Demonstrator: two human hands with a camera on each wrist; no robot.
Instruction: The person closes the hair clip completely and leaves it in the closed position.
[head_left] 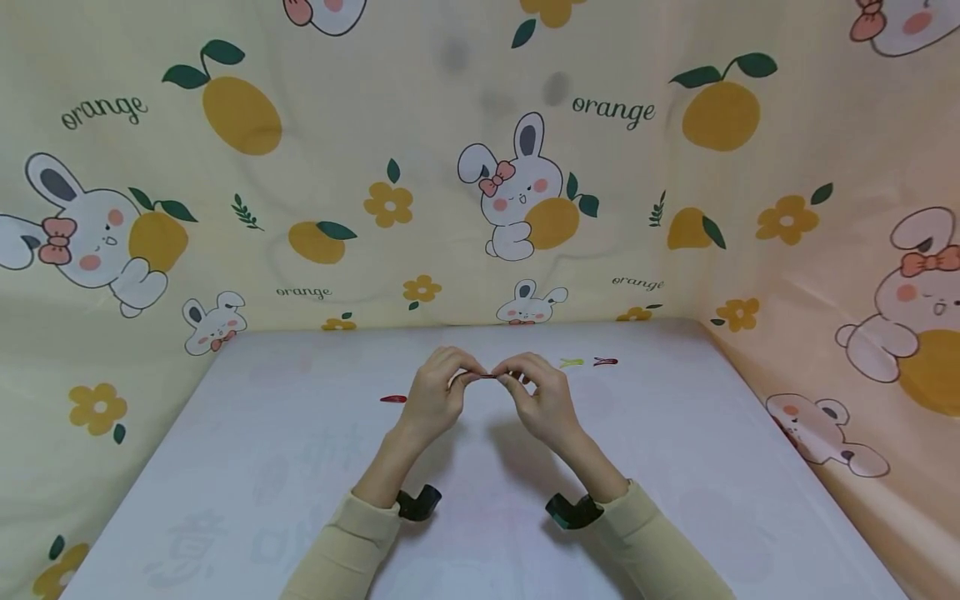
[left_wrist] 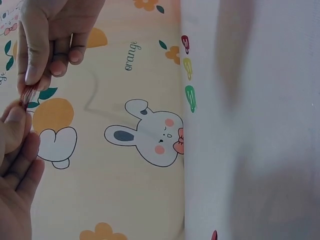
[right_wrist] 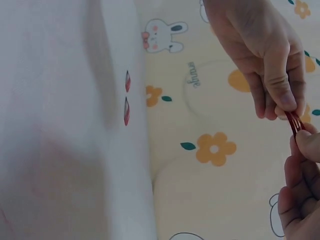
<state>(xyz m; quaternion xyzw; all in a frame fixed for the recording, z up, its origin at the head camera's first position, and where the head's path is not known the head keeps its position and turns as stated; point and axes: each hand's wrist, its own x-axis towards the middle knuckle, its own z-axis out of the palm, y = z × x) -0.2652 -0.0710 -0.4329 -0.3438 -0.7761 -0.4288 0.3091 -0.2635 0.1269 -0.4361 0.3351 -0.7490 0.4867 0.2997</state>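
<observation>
Held up over the table's middle, a small red hair clip (head_left: 487,377) spans the fingertips of both hands. My left hand (head_left: 433,393) pinches one end between thumb and forefinger, and my right hand (head_left: 545,402) pinches the other. In the left wrist view the clip (left_wrist: 27,95) is partly covered by fingers. The right wrist view shows thin red prongs on the clip (right_wrist: 295,121), between the left thumb above and the right thumb below; whether it is spread or closed I cannot tell.
Right of the hands, toward the back, lie a yellow clip (head_left: 572,362), a dark red clip (head_left: 605,362) and a green clip (left_wrist: 191,98). Two red clips (right_wrist: 128,81) lie on the left side. A patterned curtain (head_left: 450,275) borders the white table (head_left: 300,500).
</observation>
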